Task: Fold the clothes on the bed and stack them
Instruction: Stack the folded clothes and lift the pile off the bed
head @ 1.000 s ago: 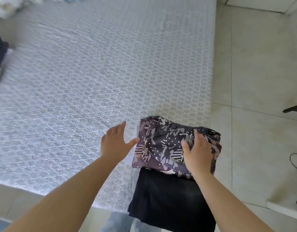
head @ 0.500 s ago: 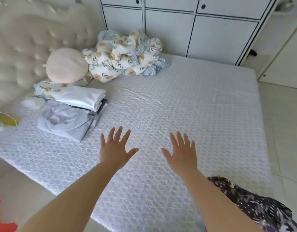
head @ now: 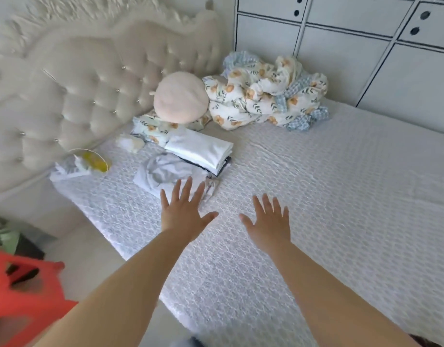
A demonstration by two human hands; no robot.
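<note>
Both my hands reach out over the white bed (head: 328, 201) with fingers spread and nothing in them. My left hand (head: 183, 212) hovers just short of a crumpled light grey garment (head: 165, 175), its fingertips over the garment's near edge. Behind that garment lies a folded stack (head: 203, 151) with a white piece on top and dark pieces beneath. My right hand (head: 268, 224) is over bare mattress to the right. The patterned folded garment is out of view, except for a dark sliver at the bottom right corner.
A floral quilt (head: 263, 96) is bunched at the head of the bed beside a round pink cushion (head: 180, 98). The tufted headboard (head: 73, 91) runs along the left. A yellow item (head: 95, 160) lies near it. A red plastic stool (head: 20, 286) stands on the floor at left; white cabinets (head: 353, 51) stand behind.
I let go of the patterned folded garment and my view swung up and left. Both hands now stretch open towards the grey garment and the folded stack, which look closer.
</note>
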